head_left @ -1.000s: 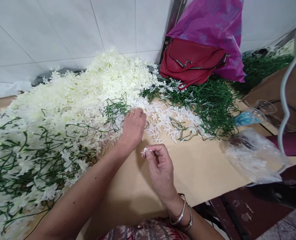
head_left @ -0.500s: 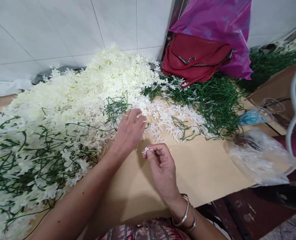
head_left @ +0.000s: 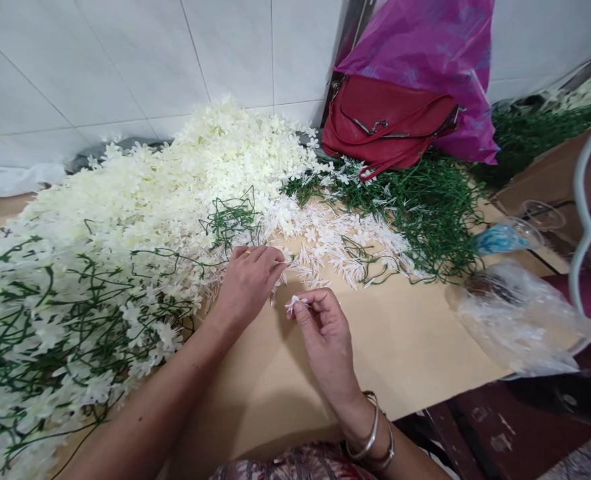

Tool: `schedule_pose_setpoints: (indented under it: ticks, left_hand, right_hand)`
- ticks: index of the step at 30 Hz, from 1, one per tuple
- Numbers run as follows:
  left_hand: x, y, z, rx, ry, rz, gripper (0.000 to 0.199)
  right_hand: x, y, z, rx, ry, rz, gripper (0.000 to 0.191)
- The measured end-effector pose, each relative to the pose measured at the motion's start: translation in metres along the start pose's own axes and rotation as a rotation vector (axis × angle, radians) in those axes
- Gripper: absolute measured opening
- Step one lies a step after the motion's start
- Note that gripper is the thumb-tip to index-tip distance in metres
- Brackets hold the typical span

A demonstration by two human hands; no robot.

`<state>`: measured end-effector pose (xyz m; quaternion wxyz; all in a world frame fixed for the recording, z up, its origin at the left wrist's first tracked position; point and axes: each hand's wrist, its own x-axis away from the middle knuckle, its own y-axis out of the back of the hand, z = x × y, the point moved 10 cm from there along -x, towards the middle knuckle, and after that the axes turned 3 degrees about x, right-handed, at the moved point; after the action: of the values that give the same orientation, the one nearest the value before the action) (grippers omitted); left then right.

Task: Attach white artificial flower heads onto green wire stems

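Note:
My right hand [head_left: 329,343] pinches a small white flower piece [head_left: 296,304] between thumb and forefinger, just above the tan tabletop [head_left: 405,340]. My left hand [head_left: 252,279], with a ring on one finger, is closed at the edge of the scattered white stamen pieces [head_left: 325,248]; its fingertips are pressed together, and what they grip is too small to make out. Behind and left of it spreads a large heap of white blossoms [head_left: 175,180]. A small tangle of green stems [head_left: 232,217] rests on the heap, just beyond my left hand.
Green stems [head_left: 430,207] are piled at the back right, below a red handbag [head_left: 385,120] and a purple plastic bag [head_left: 430,47]. A clear plastic bag [head_left: 520,320] and a cup with blue markings [head_left: 505,238] lie at the right. White-flowered green stems [head_left: 50,320] cover the left.
My left hand has drawn back toward me and slightly left from the stamen pieces, its fingers now closer together. My right hand stays nearly in place with the flower piece.

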<state>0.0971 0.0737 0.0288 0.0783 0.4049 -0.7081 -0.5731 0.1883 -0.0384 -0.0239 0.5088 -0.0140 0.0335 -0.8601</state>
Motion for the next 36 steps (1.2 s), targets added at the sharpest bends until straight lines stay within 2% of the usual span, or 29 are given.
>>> schedule_pose_setpoints:
  ticks: [3, 11, 15, 19, 22, 27, 31, 36]
  left_hand:
    - [0.006, 0.006, 0.001, -0.036, -0.017, -0.031, 0.005]
    - [0.006, 0.001, 0.001, -0.203, -0.07, 0.058, 0.009]
    - [0.007, 0.017, -0.002, -0.159, -0.09, -0.033, 0.013]
    - [0.01, 0.043, 0.004, -0.03, -0.028, -0.208, 0.016]
    - [0.016, 0.055, 0.014, 0.106, 0.055, -0.274, 0.028]
    - [0.034, 0.06, 0.027, 0.228, 0.202, -0.299, 0.019]
    - [0.048, 0.069, 0.018, 0.236, 0.187, -0.329, 0.011]
    - [0.066, 0.064, 0.022, 0.268, 0.244, -0.257, 0.012]
  right_hand:
    - [-0.001, 0.001, -0.002, -0.003, -0.016, -0.001, 0.011]
    - [-0.002, 0.002, -0.003, -0.019, -0.015, -0.008, 0.012]
    - [-0.003, 0.002, -0.003, -0.025, -0.014, -0.015, 0.013]
    - [-0.003, 0.001, -0.004, -0.034, -0.021, -0.013, 0.016]
    - [-0.003, 0.002, -0.005, -0.032, -0.024, -0.016, 0.018]
    - [-0.004, 0.001, -0.007, -0.021, -0.041, -0.011, 0.022]
    - [-0.004, 0.002, -0.007, -0.021, -0.04, -0.017, 0.02]
    - [-0.004, 0.001, -0.006, -0.029, -0.041, -0.002, 0.016]
